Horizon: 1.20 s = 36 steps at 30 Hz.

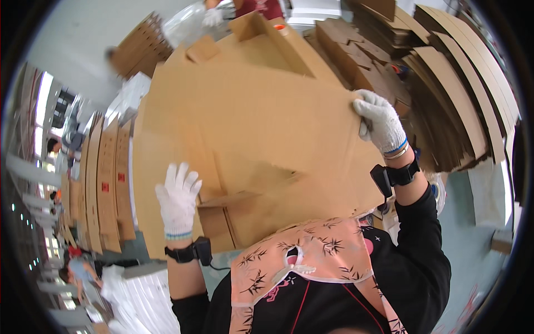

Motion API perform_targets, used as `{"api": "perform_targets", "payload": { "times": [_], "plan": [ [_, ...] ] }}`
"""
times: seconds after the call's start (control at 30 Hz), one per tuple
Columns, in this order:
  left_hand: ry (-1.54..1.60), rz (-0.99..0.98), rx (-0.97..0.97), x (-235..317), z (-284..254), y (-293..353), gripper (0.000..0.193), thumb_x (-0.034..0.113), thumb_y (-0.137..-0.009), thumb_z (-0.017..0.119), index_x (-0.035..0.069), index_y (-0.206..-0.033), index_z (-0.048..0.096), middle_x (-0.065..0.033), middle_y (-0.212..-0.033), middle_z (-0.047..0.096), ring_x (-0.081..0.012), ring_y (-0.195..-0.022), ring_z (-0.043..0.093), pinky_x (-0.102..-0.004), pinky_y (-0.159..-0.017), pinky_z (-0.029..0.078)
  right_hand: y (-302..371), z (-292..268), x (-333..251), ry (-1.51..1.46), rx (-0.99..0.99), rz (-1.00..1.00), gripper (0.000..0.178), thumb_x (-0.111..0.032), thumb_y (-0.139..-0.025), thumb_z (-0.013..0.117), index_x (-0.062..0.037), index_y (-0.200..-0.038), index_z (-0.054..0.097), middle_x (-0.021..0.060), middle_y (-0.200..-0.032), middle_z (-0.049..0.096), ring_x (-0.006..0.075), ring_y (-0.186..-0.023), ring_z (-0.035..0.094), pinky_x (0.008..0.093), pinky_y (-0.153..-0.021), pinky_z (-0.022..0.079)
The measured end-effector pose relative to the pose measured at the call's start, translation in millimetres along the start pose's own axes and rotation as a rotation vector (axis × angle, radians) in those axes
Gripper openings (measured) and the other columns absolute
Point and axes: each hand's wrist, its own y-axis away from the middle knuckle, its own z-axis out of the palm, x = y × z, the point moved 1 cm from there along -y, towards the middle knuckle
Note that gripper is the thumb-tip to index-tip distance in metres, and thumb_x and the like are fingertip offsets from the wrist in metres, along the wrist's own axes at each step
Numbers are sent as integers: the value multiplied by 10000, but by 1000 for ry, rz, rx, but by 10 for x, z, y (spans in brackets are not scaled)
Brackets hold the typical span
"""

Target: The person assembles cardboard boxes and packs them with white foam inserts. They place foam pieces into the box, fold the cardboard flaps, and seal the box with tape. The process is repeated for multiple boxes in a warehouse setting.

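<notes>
A large flat brown cardboard sheet [250,122] spreads out in front of me, its right corner raised. My right hand [381,119], in a white knit glove, pinches that corner between thumb and fingers. On the left, my left hand [178,197], gloved the same way, has its fingers spread and lies against or just above the cardboard; contact cannot be made out. Beside it, nearer to me, is a folded cardboard flap [225,199] with an edge standing up. What lies beneath the sheet is mostly hidden.
Beyond the sheet stands a shallow open cardboard box [267,47]. Folded cartons [361,61] and tall stacks of flat cardboard [450,106] line the right. More cardboard [105,183] stands on the left, above white wrapped stacks [139,303]. A co-worker's gloved hand [212,18] shows at the far side.
</notes>
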Motion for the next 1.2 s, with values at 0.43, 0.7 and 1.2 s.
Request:
{"api": "perform_targets", "payload": {
  "times": [0.43, 0.7, 1.2],
  "plan": [
    [6, 127, 663, 45, 13, 28, 373, 283, -963, 632, 65, -1259, 568, -44, -1155, 652, -169, -970, 641, -312, -792, 547, -90, 1339, 105, 1585, -621, -1190, 705, -285, -750, 728, -129, -1395, 491, 173, -1216, 579, 330, -1060, 608, 372, -884, 517],
    [-1374, 33, 123, -125, 29, 167, 384, 384, -882, 694, 131, -1170, 667, -162, -1214, 643, -247, -1021, 656, -372, -852, 554, -640, 699, 157, 1330, -598, -880, 494, -174, -907, 634, -164, -1387, 523, 138, -760, 630, 328, -674, 627, 390, -617, 513],
    [-2189, 325, -349, -151, -184, 139, 598, 342, -710, 771, 53, -1197, 581, -198, -1233, 590, -355, -1240, 497, -473, -1171, 284, -634, 323, 814, 1327, -901, -389, 281, -271, -912, 588, -144, -1132, 709, 169, -934, 701, 361, -881, 656, 452, -777, 531]
  ]
}}
